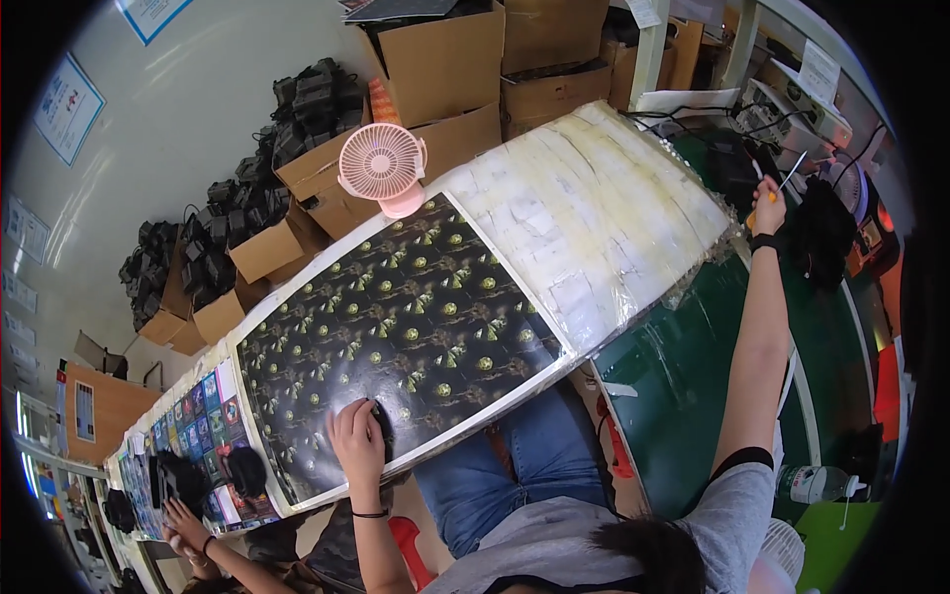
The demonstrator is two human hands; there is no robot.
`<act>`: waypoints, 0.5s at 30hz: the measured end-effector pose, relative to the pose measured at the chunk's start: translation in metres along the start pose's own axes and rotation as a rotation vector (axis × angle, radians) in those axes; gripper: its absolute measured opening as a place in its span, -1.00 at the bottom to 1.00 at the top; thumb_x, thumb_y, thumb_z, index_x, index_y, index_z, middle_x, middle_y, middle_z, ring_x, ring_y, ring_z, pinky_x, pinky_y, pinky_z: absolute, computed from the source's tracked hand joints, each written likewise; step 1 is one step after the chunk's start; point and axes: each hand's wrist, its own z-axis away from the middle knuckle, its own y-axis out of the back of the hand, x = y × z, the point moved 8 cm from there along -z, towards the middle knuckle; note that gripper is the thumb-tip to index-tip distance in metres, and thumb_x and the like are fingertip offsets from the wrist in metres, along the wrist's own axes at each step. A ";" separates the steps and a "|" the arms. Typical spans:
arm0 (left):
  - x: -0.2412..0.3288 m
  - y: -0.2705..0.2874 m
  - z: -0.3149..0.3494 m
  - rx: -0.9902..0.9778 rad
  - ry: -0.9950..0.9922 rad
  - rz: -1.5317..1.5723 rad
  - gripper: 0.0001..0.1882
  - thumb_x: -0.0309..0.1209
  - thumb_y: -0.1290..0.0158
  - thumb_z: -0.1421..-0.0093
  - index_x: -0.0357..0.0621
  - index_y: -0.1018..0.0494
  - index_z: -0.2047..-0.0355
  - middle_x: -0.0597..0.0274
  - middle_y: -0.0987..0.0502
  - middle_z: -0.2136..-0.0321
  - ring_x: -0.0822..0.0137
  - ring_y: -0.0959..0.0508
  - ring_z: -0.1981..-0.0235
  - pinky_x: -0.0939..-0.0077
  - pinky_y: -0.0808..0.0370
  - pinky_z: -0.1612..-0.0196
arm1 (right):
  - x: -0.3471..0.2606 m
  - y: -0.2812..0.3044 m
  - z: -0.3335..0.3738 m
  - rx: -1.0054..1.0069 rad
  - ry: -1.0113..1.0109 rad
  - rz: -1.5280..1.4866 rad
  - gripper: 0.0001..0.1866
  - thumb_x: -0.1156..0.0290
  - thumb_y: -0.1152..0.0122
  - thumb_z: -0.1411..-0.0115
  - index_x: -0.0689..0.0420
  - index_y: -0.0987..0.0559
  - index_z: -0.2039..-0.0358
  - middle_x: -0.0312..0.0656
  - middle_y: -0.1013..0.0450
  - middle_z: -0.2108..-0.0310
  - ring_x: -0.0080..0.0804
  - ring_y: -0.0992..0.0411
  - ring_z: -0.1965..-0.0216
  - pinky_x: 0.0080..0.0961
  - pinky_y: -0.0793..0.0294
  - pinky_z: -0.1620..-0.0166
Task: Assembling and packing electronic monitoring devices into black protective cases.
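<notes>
Orange-handled tool [792,171], its metal end slim and bright.
Your right hand [768,210] grips it; over the dark patterned mat [416,317], your left hand's [357,441] grip is unclear.

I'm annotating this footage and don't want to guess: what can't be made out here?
Head view: black object, partly covered by the left hand; its kind is unclear.
Head view: slim tool in the right hand, too small to identify, its handle mostly hidden by that hand.
Head view: co-worker, cut off by the lower edge.
Head view: wall notice, its print too small to read.
</notes>
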 end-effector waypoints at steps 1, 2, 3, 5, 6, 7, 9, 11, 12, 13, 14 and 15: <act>-0.004 -0.006 -0.002 -0.023 0.045 0.198 -0.80 -0.59 -0.10 -0.14 -0.12 -0.56 0.22 0.20 -0.59 0.18 0.10 -0.55 0.13 0.09 -0.40 -0.11 | -0.022 0.003 -0.003 0.040 0.074 -0.101 -0.79 0.40 -0.18 -0.33 0.04 -0.61 0.05 -0.37 -0.52 0.47 -0.67 -0.41 0.53 -0.71 -0.39 0.49; -0.003 -0.005 -0.004 -0.032 0.044 0.192 -0.80 -0.59 -0.10 -0.14 -0.12 -0.56 0.22 0.20 -0.59 0.18 0.10 -0.55 0.13 0.09 -0.40 -0.11 | -0.045 -0.004 0.005 0.059 0.064 -0.174 -0.80 0.44 -0.15 -0.34 0.08 -0.61 0.05 -0.34 -0.52 0.48 -0.68 -0.40 0.53 -0.72 -0.38 0.48; 0.002 -0.004 -0.008 -0.021 0.015 0.191 -0.81 -0.61 -0.09 -0.14 -0.16 -0.55 0.23 0.14 -0.58 0.20 0.06 -0.55 0.15 0.17 -0.44 0.00 | -0.067 -0.005 0.004 0.049 0.078 -0.230 -0.80 0.45 -0.14 -0.34 0.10 -0.61 0.05 -0.31 -0.52 0.48 -0.67 -0.40 0.53 -0.72 -0.37 0.48; 0.006 -0.004 -0.009 -0.016 -0.014 0.191 -0.82 -0.63 -0.08 -0.13 -0.20 -0.54 0.24 0.08 -0.57 0.22 0.01 -0.54 0.17 0.24 -0.48 0.10 | -0.109 -0.019 0.011 0.036 0.114 -0.303 -0.80 0.46 -0.15 -0.34 0.12 -0.61 0.06 -0.30 -0.51 0.46 -0.67 -0.38 0.54 -0.73 -0.37 0.48; 0.004 -0.003 -0.008 -0.015 0.000 0.189 -0.82 -0.63 -0.08 -0.13 -0.19 -0.54 0.24 0.09 -0.57 0.22 0.02 -0.54 0.17 0.22 -0.47 0.08 | -0.135 -0.031 0.023 -0.032 0.141 -0.307 -0.81 0.45 -0.16 -0.34 0.13 -0.61 0.06 -0.30 -0.51 0.46 -0.67 -0.38 0.53 -0.74 -0.36 0.47; 0.002 -0.002 -0.007 -0.013 0.013 0.190 -0.82 -0.62 -0.09 -0.13 -0.19 -0.54 0.24 0.10 -0.57 0.22 0.03 -0.54 0.16 0.20 -0.47 0.06 | -0.165 -0.044 0.035 -0.099 0.169 -0.310 -0.81 0.45 -0.16 -0.34 0.15 -0.61 0.06 -0.29 -0.51 0.45 -0.67 -0.37 0.53 -0.74 -0.36 0.47; 0.002 -0.001 -0.007 -0.021 0.019 0.191 -0.81 -0.62 -0.08 -0.14 -0.18 -0.54 0.23 0.10 -0.57 0.21 0.03 -0.54 0.16 0.20 -0.46 0.07 | -0.208 -0.056 0.061 -0.128 0.169 -0.312 -0.81 0.44 -0.17 -0.35 0.16 -0.61 0.07 -0.28 -0.51 0.42 -0.68 -0.35 0.52 -0.75 -0.35 0.46; 0.002 -0.002 -0.008 -0.028 0.018 0.201 -0.81 -0.62 -0.08 -0.14 -0.18 -0.54 0.22 0.10 -0.56 0.20 0.03 -0.53 0.16 0.20 -0.46 0.07 | -0.231 -0.055 0.072 -0.159 0.167 -0.413 -0.82 0.43 -0.18 -0.35 0.16 -0.61 0.09 -0.28 -0.50 0.41 -0.69 -0.35 0.51 -0.75 -0.34 0.46; 0.001 -0.002 -0.008 -0.028 0.017 0.191 -0.80 -0.61 -0.08 -0.14 -0.17 -0.53 0.21 0.11 -0.56 0.19 0.03 -0.53 0.15 0.20 -0.46 0.07 | -0.240 -0.057 0.080 -0.205 0.157 -0.528 -0.84 0.43 -0.18 -0.34 0.15 -0.61 0.11 -0.30 -0.50 0.41 -0.70 -0.33 0.52 -0.75 -0.32 0.46; 0.001 -0.002 -0.008 -0.027 0.014 0.181 -0.80 -0.61 -0.08 -0.14 -0.17 -0.53 0.20 0.11 -0.56 0.19 0.03 -0.52 0.14 0.20 -0.46 0.06 | -0.248 -0.055 0.091 -0.206 0.155 -0.525 -0.84 0.43 -0.18 -0.34 0.15 -0.61 0.11 -0.30 -0.50 0.41 -0.70 -0.33 0.52 -0.75 -0.32 0.46; -0.001 0.000 -0.006 -0.029 0.019 0.175 -0.80 -0.61 -0.08 -0.14 -0.17 -0.53 0.20 0.11 -0.56 0.19 0.03 -0.52 0.14 0.20 -0.46 0.06 | -0.273 -0.065 0.120 -0.284 0.164 -0.510 -0.85 0.43 -0.17 -0.34 0.14 -0.61 0.12 -0.30 -0.49 0.42 -0.70 -0.33 0.52 -0.75 -0.31 0.46; -0.002 -0.001 -0.006 -0.035 0.022 0.172 -0.79 -0.61 -0.07 -0.15 -0.17 -0.53 0.20 0.11 -0.55 0.18 0.02 -0.52 0.14 0.20 -0.45 0.06 | -0.286 -0.070 0.139 -0.352 0.175 -0.486 -0.86 0.43 -0.17 -0.34 0.13 -0.61 0.13 -0.31 -0.49 0.43 -0.70 -0.33 0.52 -0.76 -0.30 0.46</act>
